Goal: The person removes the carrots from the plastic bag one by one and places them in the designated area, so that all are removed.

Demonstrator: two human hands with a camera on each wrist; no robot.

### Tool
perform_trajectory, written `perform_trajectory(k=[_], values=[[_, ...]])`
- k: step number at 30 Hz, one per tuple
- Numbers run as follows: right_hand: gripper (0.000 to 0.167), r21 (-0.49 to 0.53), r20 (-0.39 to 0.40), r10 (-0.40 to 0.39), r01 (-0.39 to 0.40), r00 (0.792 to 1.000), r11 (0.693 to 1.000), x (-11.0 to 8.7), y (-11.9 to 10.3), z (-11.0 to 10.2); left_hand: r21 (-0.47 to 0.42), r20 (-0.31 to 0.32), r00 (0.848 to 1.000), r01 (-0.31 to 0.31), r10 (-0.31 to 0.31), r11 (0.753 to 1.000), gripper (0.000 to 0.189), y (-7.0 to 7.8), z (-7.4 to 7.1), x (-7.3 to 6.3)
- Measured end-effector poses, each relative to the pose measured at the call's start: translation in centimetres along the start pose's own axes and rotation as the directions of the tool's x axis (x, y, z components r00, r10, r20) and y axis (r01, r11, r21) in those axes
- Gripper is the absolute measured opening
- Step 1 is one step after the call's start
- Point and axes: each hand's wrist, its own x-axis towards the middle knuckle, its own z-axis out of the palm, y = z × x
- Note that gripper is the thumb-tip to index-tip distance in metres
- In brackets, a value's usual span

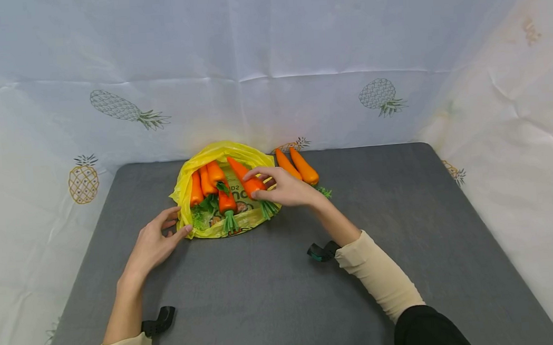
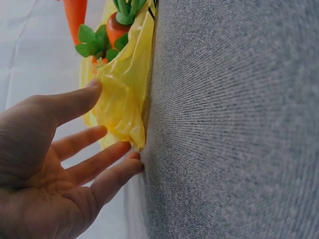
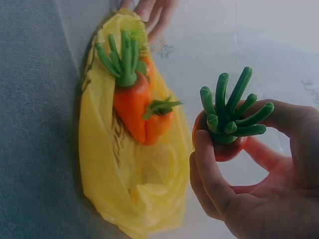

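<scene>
My right hand point(image 1: 289, 187) pinches an orange toy carrot point(image 1: 240, 169) between thumb and fingers, over the right side of a yellow plastic bag point(image 1: 251, 154). The carrot's stubby green stems point(image 3: 229, 112) face the right wrist camera. Inside the gaping bag lie several other carrots point(image 1: 208, 182), one with similar thick stems point(image 1: 230, 223). At the bag's near left edge is my left hand point(image 1: 154, 242), fingers spread and loosely bent. In the left wrist view its thumb point(image 2: 82, 102) and fingertips are right at the yellow plastic point(image 2: 119, 104).
Two more carrots point(image 1: 305, 168) with leafy green tops lie just right of the bag. Everything rests on a grey cloth-covered table point(image 1: 274, 288). A pale curtain point(image 1: 253, 105) printed with pineapples hangs behind the table and at its sides. Each wrist carries a black camera mount point(image 1: 159, 320).
</scene>
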Motion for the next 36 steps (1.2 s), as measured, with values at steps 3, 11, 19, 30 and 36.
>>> perform_trajectory(k=[3, 11, 19, 30, 36], values=[[0.039, 0.012, -0.012, 0.018, -0.017, 1.0, 1.0, -0.5, -0.1, -0.6, 0.003, 0.004, 1.0, 0.005, -0.005, 1.0, 0.075, 0.0, 0.0, 0.0], [0.04, 0.023, -0.063, 0.05, -0.049, 0.997, 0.999, -2.3, 0.0, -3.1, -0.006, 0.002, 1.0, -0.01, 0.01, 1.0, 0.074, -0.1, 0.0, 0.1], [0.041, 0.017, -0.114, 0.087, -0.086, 0.99, 0.996, -4.2, 0.8, -5.7, 0.001, 0.001, 1.0, -0.003, 0.003, 1.0, 0.074, -0.1, 0.0, 0.1], [0.043, 0.002, -0.141, 0.079, -0.079, 0.987, 0.997, -6.4, 2.3, -7.8, 0.008, 0.0, 1.0, 0.003, -0.003, 1.0, 0.074, -0.1, 0.0, 0.1], [0.044, -0.008, -0.162, 0.121, -0.124, 0.979, 0.992, -7.2, 3.0, -8.6, 0.006, 0.006, 1.0, 0.007, -0.008, 1.0, 0.074, 0.0, 0.0, 0.1]])
